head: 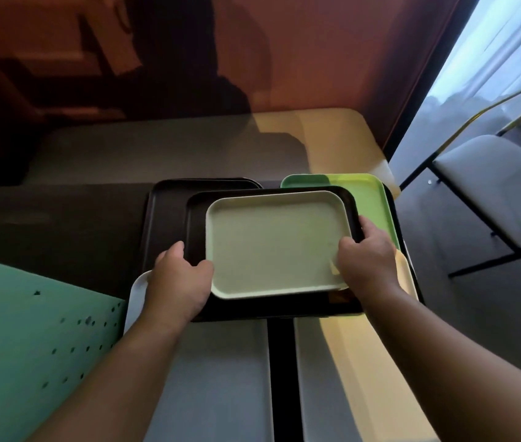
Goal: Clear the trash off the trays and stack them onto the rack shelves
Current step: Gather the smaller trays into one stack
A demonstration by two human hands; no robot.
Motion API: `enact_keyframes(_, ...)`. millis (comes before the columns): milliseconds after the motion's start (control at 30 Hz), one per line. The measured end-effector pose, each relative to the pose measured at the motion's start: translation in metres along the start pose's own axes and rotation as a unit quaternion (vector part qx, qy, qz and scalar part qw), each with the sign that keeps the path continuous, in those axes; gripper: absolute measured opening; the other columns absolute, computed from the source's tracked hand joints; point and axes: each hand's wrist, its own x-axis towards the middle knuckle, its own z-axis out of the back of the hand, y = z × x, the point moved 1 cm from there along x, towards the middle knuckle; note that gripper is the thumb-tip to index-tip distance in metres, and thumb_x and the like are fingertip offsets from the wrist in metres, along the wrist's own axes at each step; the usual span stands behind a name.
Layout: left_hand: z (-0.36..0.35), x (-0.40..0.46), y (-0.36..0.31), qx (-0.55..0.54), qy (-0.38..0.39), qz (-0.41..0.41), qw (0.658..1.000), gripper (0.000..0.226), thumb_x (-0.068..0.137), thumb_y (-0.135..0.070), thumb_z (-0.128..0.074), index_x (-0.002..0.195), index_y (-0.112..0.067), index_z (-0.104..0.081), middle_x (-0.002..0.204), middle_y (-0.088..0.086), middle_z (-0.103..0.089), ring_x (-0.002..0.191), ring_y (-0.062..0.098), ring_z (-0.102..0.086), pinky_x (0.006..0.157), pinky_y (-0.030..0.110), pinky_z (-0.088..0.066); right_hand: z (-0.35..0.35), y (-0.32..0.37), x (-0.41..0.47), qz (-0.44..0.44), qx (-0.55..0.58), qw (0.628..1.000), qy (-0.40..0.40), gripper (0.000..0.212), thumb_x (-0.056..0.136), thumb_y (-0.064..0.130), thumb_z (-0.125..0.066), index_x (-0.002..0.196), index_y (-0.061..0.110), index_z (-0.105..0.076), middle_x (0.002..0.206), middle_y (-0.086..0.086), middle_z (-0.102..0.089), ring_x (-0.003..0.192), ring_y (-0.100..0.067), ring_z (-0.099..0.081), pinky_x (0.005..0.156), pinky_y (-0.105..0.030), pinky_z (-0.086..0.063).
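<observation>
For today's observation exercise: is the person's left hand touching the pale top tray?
Touching. The head view shows the left hand with its thumb curled against the left edge of the pale top tray, no gap visible.

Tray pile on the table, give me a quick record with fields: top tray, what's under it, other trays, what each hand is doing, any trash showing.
top tray: pale green tray, bare inside
under it: dark tray
other trays: bright green tray behind right, another dark tray behind left, white tray at the left edge
left hand: grip on the dark tray's left rim
right hand: grip on the right rims of the top trays
trash: none visible
</observation>
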Motion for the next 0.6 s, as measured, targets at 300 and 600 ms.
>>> enact_keyframes(300, -0.009, 0.001, 0.002, -0.014, 0.030, -0.023, 0.999, 0.072, 0.092, -0.023, -0.055, 0.159, -0.016, -0.030, 0.165, 0.007, -0.029, 0.145, 0.035, -0.036, 0.108, 0.054, -0.047, -0.003, -0.009, 0.004, -0.030, -0.055, 0.998, 0.011, 0.059, 0.094, 0.019, -0.052, 0.152, 0.013, -0.046, 0.137, -0.017, -0.045, 0.131, -0.037, -0.040, 0.111, -0.049, -0.040)
enact_keyframes(600, -0.008, -0.009, 0.001, -0.081, 0.025, -0.023, 0.996, 0.072, 0.088, -0.024, -0.061, 0.155, -0.022, -0.037, 0.154, 0.011, -0.045, 0.128, 0.033, -0.053, 0.102, 0.046, -0.050, 0.011, 0.001, -0.007, -0.050, 0.003, 0.998, 0.034, 0.075, 0.083, 0.034, -0.057, 0.156, 0.025, -0.039, 0.142, -0.007, -0.059, 0.120, -0.032, -0.061, 0.100, -0.054, -0.055)
